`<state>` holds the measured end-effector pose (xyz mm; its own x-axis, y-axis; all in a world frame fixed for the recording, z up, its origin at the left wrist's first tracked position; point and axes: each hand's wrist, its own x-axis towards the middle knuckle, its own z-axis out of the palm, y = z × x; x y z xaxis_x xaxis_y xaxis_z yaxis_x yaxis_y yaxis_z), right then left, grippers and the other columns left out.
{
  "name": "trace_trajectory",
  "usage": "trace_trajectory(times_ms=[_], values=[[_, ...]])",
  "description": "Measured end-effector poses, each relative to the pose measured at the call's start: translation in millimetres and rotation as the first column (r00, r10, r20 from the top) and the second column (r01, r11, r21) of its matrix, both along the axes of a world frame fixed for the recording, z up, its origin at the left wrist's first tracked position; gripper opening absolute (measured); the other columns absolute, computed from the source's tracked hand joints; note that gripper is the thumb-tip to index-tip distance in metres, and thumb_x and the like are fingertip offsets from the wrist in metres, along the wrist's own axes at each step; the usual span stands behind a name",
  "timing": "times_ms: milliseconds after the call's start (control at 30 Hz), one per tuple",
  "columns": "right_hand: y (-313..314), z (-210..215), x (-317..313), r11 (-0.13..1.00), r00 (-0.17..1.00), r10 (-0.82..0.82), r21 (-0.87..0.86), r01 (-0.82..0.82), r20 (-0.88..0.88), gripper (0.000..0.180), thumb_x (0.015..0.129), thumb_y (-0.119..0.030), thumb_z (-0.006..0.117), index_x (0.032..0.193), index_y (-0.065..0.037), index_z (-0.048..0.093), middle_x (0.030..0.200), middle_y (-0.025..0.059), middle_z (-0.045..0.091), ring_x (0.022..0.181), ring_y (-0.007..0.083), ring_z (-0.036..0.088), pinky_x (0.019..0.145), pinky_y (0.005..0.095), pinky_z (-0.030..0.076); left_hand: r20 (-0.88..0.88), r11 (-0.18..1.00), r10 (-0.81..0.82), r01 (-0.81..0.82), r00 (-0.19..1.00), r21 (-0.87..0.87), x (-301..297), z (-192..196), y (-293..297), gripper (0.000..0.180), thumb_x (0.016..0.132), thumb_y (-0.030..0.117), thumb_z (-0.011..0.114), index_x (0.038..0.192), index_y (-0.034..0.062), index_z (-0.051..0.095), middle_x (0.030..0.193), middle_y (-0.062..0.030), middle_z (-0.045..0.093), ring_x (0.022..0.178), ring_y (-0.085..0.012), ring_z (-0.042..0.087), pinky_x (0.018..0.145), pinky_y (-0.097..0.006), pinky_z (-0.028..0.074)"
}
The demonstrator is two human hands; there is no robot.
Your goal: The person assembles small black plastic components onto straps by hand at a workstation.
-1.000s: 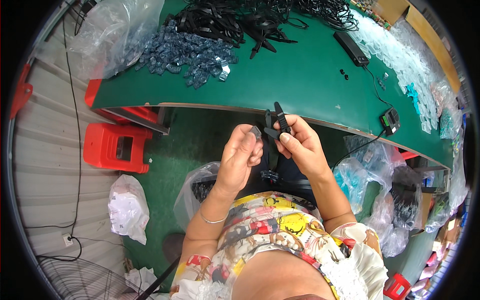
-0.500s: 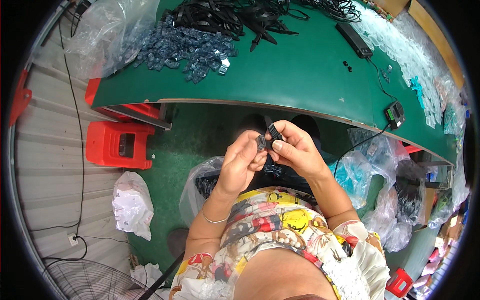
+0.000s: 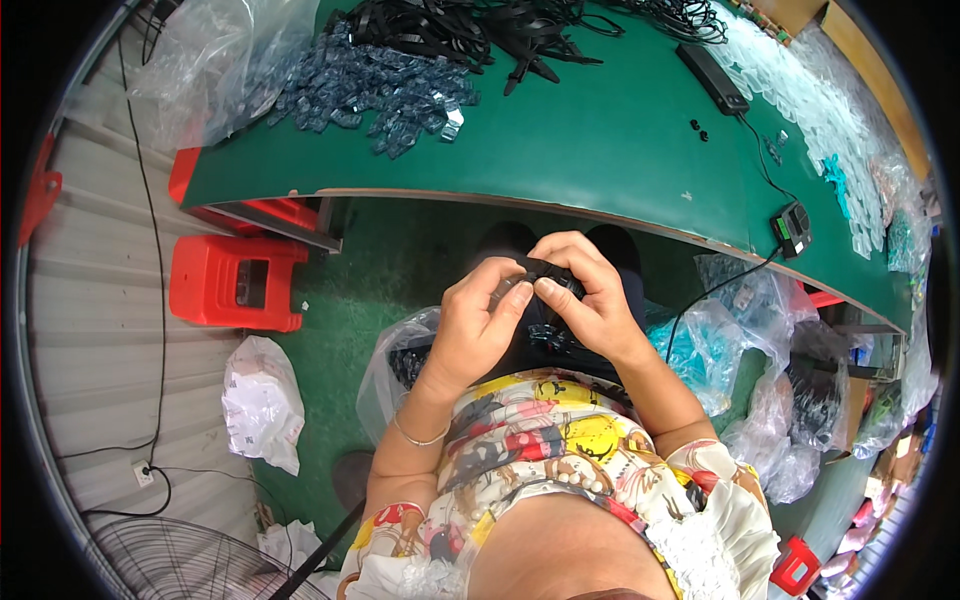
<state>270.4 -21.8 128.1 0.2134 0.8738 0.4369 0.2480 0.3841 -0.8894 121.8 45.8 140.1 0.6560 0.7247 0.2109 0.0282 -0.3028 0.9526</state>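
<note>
Over my lap, in front of the table edge, my two hands meet. My left hand (image 3: 475, 325) is closed, pinching a small dark see-through plastic piece (image 3: 507, 287) that its fingers mostly cover. Curled round a black ribbed strap (image 3: 550, 270) is my right hand (image 3: 595, 305), its thumb pressing on it. The thumbs nearly touch, and whether the strap sits inside the piece cannot be made out. On the green table (image 3: 570, 150) lie a heap of similar dark see-through pieces (image 3: 365, 95) and a tangle of black straps (image 3: 440, 30).
A black power adapter (image 3: 712, 78) with a cord lies at the table's right, near many clear plastic parts (image 3: 800, 100). Red stools (image 3: 238, 283) stand at the left by a white bag (image 3: 263, 395). Clear bags (image 3: 700, 345) fill the floor at right; a fan (image 3: 180, 565) is lower left.
My hands have closed together round the strap and the plastic piece, which showed apart before. The strap end that stood up between my hands now lies lower, mostly behind my fingers.
</note>
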Motion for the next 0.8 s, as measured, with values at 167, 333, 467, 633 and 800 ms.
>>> trace_trajectory(times_ms=[167, 333, 467, 633, 800], values=[[-7, -6, 7, 0.885, 0.607, 0.372, 0.071, -0.461, -0.702, 0.012, 0.082, -0.013, 0.059, 0.084, -0.001, 0.058, 0.116, 0.0075, 0.042, 0.087, 0.0108, 0.049, 0.075, 0.0251, 0.042, 0.122, 0.919, -0.159, 0.192, 0.98, -0.344, -10, -2, 9, 0.012, 0.085, 0.009, 0.056, 0.093, 0.0, 0.055, 0.078, 0.0009, 0.054, 0.069, -0.0051, 0.046, 0.061, -0.02, 0.039], [-4, -10, 5, 0.885, 0.67, 0.388, 0.054, -0.462, -0.632, 0.02, 0.087, -0.02, 0.054, 0.094, -0.001, 0.056, 0.117, 0.0067, 0.042, 0.091, 0.0107, 0.048, 0.076, 0.0253, 0.043, 0.077, 0.981, -0.12, 0.13, 0.99, -0.142, -9, -6, 8, 0.015, 0.085, 0.006, 0.054, 0.099, 0.0031, 0.057, 0.086, -0.0016, 0.057, 0.076, -0.0078, 0.051, 0.067, -0.022, 0.043], [-4, -6, -2, 0.924, 0.735, 0.185, -0.138, -0.356, -0.653, 0.029, 0.093, -0.027, 0.046, 0.108, -0.002, 0.049, 0.115, 0.0048, 0.044, 0.092, 0.0098, 0.049, 0.075, 0.0249, 0.044, 0.097, 0.889, -0.165, 0.19, 0.982, -0.418, -14, 0, 8, 0.019, 0.088, 0.007, 0.048, 0.106, 0.0043, 0.055, 0.093, -0.0019, 0.057, 0.077, -0.0083, 0.054, 0.066, -0.021, 0.043], [-8, -22, -2, 0.866, 0.624, 0.156, -0.198, -0.459, -0.766, 0.019, 0.089, -0.014, 0.054, 0.104, -0.003, 0.05, 0.084, 0.0056, 0.055, 0.072, 0.0144, 0.058, 0.065, 0.0217, 0.046, 0.341, 0.649, -0.112, 0.329, 0.933, -0.687, -12, -7, 8, 0.017, 0.089, 0.012, 0.049, 0.103, 0.0032, 0.051, 0.086, -0.0046, 0.056, 0.071, -0.0087, 0.053, 0.061, -0.02, 0.043], [-2, -11, -12, 0.919, 0.65, 0.229, -0.059, -0.39, -0.725, 0.018, 0.077, 0.005, 0.062, 0.094, 0.004, 0.054, 0.087, 0.0078, 0.051, 0.076, 0.0198, 0.061, 0.067, 0.0293, 0.05, 0.368, 0.643, -0.063, 0.319, 0.928, -0.696, -11, -6, 5, 0.015, 0.09, 0.016, 0.049, 0.098, 0.0033, 0.049, 0.084, -0.006, 0.056, 0.07, -0.0112, 0.053, 0.062, -0.022, 0.043]])
